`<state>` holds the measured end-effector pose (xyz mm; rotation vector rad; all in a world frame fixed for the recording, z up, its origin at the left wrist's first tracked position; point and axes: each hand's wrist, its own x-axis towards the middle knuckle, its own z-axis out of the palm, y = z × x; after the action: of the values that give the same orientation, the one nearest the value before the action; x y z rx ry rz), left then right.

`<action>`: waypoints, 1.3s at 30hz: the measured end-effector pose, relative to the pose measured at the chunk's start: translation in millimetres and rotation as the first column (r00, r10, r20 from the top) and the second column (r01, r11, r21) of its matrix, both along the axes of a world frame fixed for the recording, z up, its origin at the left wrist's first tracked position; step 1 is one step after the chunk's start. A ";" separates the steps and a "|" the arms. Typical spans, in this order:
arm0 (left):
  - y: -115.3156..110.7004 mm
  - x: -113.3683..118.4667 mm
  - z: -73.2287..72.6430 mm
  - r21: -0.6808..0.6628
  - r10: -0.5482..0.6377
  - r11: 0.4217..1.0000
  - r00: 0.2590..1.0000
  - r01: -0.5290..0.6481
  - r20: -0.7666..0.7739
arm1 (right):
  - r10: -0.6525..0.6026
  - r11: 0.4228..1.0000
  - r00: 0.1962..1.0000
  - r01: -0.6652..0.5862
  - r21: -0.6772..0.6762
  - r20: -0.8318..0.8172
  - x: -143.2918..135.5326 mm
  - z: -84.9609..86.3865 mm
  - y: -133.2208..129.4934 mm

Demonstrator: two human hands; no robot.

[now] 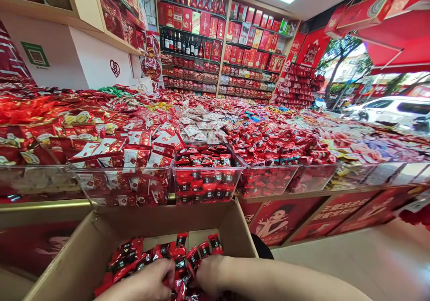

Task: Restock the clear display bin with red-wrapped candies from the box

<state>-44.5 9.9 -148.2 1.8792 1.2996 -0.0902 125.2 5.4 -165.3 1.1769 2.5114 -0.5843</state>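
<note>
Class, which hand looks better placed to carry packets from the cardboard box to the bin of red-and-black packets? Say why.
Probably the right hand: it is among the packets, directly below the bin in view; the left hand sits farther left.

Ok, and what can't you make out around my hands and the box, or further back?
All in the head view:
Right hand: fingertips hidden among the packets, the hand slightly blurred.
Left hand: whether it grips anything is hidden by its own fingers.
Cardboard box: near side cut off by the bottom edge.
Dark bottles: label text too small.
White car: cut off by the right edge.
</note>
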 end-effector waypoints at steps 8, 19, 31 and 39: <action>7.1 8.1 42.1 -0.132 0.025 0.990 0.883 0.042 0.469 | -0.459 0.888 0.730 0.370 -0.272 -0.506 28.8 59.8 7.6; -0.4 20.1 57.7 -0.463 0.432 0.877 0.628 -0.125 0.648 | -0.743 0.669 0.163 0.183 -0.720 -0.649 35.0 70.4 8.4; -2.0 28.1 58.4 -0.594 0.598 0.776 0.544 -0.211 0.588 | -0.605 0.741 0.134 0.453 -0.495 -0.785 27.7 68.2 9.4; 2.6 26.3 55.1 -0.591 0.635 0.765 0.456 -0.257 0.624 | -0.527 0.820 0.202 0.376 -0.432 -0.825 33.0 73.1 7.2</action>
<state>-18.2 12.5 -93.1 0.8915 0.9568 0.6721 158.2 12.7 -92.1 1.9472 2.7281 -2.1332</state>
